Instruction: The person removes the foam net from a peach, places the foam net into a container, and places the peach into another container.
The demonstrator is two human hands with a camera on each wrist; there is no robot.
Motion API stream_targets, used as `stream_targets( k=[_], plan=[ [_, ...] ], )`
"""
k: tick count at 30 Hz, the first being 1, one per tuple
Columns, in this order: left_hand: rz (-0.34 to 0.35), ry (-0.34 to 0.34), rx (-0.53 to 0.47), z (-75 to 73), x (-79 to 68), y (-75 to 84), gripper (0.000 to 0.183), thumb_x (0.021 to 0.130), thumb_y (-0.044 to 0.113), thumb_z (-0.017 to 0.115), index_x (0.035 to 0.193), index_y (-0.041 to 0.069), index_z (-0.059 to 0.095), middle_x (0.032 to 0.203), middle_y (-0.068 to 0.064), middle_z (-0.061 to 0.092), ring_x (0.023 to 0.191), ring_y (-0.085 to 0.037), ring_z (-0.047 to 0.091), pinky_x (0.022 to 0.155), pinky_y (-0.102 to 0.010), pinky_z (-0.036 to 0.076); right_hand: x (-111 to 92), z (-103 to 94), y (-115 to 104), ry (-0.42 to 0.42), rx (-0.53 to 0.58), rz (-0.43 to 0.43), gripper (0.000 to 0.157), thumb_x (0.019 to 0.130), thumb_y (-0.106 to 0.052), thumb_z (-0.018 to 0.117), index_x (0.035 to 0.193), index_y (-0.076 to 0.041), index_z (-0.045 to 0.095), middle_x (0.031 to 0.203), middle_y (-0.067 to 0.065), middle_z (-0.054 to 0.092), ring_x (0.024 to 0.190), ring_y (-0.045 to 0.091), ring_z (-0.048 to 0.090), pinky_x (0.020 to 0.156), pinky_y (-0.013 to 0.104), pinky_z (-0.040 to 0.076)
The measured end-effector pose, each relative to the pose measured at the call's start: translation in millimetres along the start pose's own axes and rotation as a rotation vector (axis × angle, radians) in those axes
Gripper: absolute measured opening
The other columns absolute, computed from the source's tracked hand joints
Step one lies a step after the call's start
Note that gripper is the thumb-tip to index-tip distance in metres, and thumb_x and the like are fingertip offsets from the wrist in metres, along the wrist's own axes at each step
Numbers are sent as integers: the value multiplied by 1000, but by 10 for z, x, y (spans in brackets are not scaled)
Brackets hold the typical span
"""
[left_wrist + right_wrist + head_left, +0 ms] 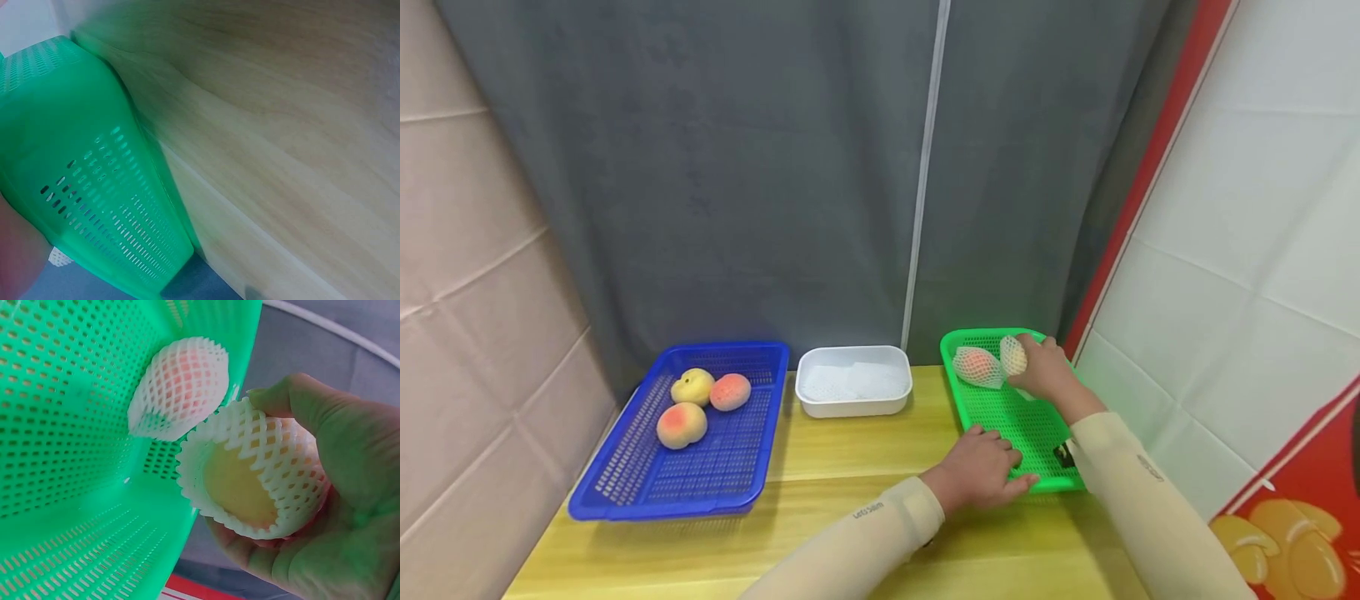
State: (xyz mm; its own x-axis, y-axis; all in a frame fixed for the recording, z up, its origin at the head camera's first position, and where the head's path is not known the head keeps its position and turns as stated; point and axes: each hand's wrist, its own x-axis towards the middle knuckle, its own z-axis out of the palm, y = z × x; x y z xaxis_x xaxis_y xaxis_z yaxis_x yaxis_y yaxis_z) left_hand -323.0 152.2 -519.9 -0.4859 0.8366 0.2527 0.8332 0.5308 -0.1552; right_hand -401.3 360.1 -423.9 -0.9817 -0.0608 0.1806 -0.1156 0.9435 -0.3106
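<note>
A green plastic basket (1043, 483) stands at the right, with my left hand (977, 469) holding the rim at its near left corner. In the left wrist view, part of that hand (22, 250) shows at the rim. My right hand (1047, 367) grips a yellowish peach (240, 487) in a white foam net sleeve (290, 475), over the far right of the basket. The thumb and fingers wrap round the sleeve, whose open end shows the bare fruit. Beside it in the basket lies a reddish peach (977, 365) in another foam net.
A blue basket (715, 500) at the left holds three bare peaches (682, 426). Between the baskets stands a white tray (853, 408) with white foam nets in it. All rest on a wooden table (835, 467), before a grey curtain (760, 183).
</note>
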Motion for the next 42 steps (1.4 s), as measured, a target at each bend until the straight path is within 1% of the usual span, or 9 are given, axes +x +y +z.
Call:
stream_targets(
  k=[9,13,16,19,21,24,28,36,42],
  plan=[
    [-14,-16,-31,-42,-23,-35,62,115,66,29,124,31,79,121,17,74,117,-9,63,97,-34,45,-101,20,-172,52,8,-67,90,90,-23,84,164,0,39,146,48,41,124,66,53,83,70,56],
    [-22,-15,-116,-123,-55,-83,61,116,63,30,127,28,78,129,15,73,125,-11,62,103,-36,47,-160,43,-274,51,56,-96,93,90,-21,85,167,-3,37,144,44,44,115,57,58,76,61,59],
    [-42,35,-188,-238,-109,-168,51,117,58,38,124,26,78,126,13,73,123,-12,63,105,-37,49,-213,51,-387,36,93,-123,98,90,-20,87,169,-2,32,145,41,45,120,55,57,78,60,59],
    [-65,120,-245,-374,-197,-302,38,116,50,50,117,24,78,119,12,75,116,-12,67,102,-36,53,-252,59,-494,44,115,-161,101,89,-19,88,167,4,28,146,39,47,126,56,54,86,63,58],
    [-87,169,-287,-463,-283,-404,33,115,46,55,114,22,78,115,10,75,113,-12,68,101,-34,54,-276,68,-553,51,145,-180,102,87,-17,89,164,9,28,145,38,50,126,54,55,90,64,57],
    [-132,204,-370,-602,-450,-558,30,114,42,58,112,19,78,114,6,75,112,-14,68,101,-33,55,-322,90,-640,39,221,-189,100,85,-16,92,159,13,31,137,34,56,117,46,62,87,58,60],
    [-217,229,-458,-740,-720,-749,29,113,40,61,112,17,77,115,1,75,113,-19,67,103,-37,55,-414,122,-763,-8,300,-211,97,85,-19,94,158,9,35,133,28,60,109,38,66,82,51,63],
    [-382,306,-624,-915,-1249,-1096,17,109,32,68,110,16,76,116,2,73,119,-22,66,107,-45,55,-552,200,-1006,-29,334,-400,85,80,-11,96,149,1,48,135,16,61,111,29,64,91,50,59],
    [-442,359,-650,-1015,-1561,-1274,12,108,25,71,110,15,77,114,1,74,118,-25,69,105,-49,55,-598,246,-1158,-116,359,-413,84,85,-13,94,154,-4,47,140,11,60,119,27,61,100,50,57]
  ],
)
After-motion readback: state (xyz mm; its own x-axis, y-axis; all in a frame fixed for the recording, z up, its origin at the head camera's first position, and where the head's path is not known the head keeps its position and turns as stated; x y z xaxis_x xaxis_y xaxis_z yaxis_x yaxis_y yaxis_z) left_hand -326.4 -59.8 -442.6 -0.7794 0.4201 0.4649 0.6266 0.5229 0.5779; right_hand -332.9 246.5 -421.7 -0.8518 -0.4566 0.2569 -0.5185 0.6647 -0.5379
